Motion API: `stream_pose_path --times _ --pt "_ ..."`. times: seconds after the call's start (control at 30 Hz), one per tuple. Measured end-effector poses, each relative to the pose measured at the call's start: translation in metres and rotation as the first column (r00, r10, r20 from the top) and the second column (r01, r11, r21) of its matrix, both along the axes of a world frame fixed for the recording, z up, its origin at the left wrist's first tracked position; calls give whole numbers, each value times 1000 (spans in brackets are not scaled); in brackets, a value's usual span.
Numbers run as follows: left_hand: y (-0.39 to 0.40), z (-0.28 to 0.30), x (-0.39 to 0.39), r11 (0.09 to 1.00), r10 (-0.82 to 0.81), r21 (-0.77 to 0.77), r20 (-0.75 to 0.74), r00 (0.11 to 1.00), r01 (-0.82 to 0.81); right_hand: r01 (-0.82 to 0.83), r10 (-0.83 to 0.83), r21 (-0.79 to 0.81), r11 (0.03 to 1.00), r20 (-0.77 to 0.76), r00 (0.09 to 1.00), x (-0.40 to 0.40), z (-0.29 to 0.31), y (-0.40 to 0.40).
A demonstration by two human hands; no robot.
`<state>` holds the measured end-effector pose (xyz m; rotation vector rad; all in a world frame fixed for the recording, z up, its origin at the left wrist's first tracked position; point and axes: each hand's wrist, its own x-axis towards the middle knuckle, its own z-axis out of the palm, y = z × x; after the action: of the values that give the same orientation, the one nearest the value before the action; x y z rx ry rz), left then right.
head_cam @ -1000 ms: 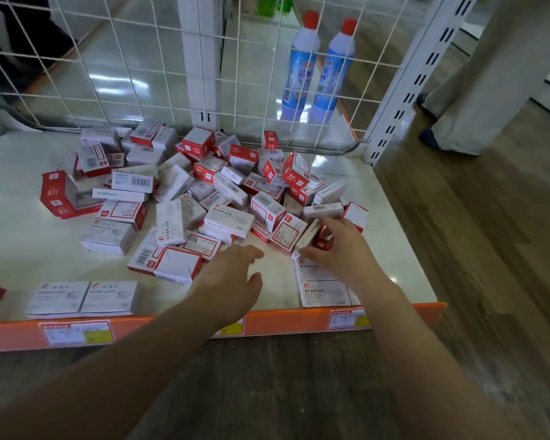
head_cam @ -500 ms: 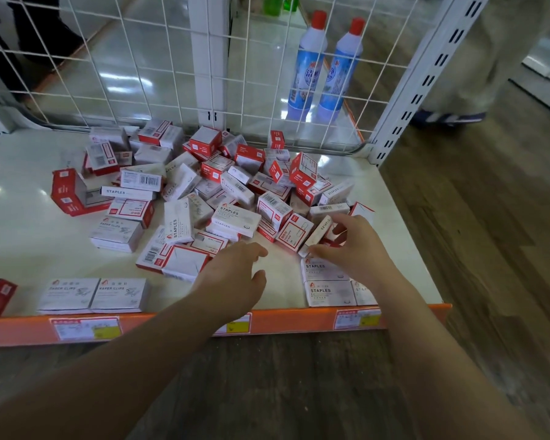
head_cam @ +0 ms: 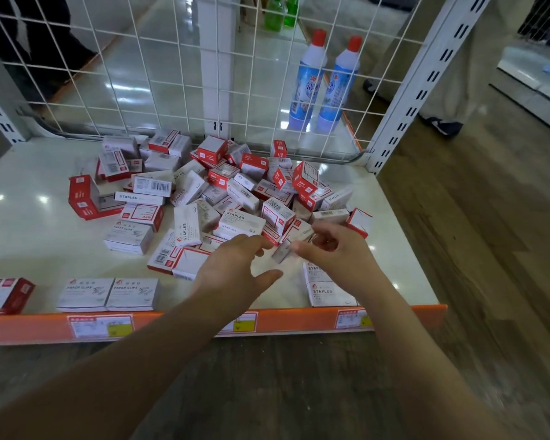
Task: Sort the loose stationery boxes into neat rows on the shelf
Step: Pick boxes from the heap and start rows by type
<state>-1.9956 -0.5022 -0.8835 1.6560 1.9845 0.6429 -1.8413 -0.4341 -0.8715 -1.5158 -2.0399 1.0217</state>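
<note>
Newly lifted box [head_cam: 291, 246] in right hand [head_cam: 334, 252] (left hand [head_cam: 235, 265] empty)

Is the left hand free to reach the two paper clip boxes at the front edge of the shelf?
Probably yes. The left hand is open and holds nothing, and the paper clip boxes lie flat to its left with bare shelf around them.

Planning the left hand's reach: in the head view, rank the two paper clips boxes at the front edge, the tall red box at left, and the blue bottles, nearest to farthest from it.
From the left hand:
1. Paper clips boxes, front edge, to its left.
2. Tall red box, far left of the pile.
3. Blue bottles, behind the wire grid.
</note>
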Motion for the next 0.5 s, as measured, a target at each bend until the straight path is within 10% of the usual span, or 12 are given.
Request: stream_pose_path --times 0.5 --pt "-11 -1 -19 995 94 -27 51 994 -93 102 -103 -129 986 0 995 -11 -12 -14"
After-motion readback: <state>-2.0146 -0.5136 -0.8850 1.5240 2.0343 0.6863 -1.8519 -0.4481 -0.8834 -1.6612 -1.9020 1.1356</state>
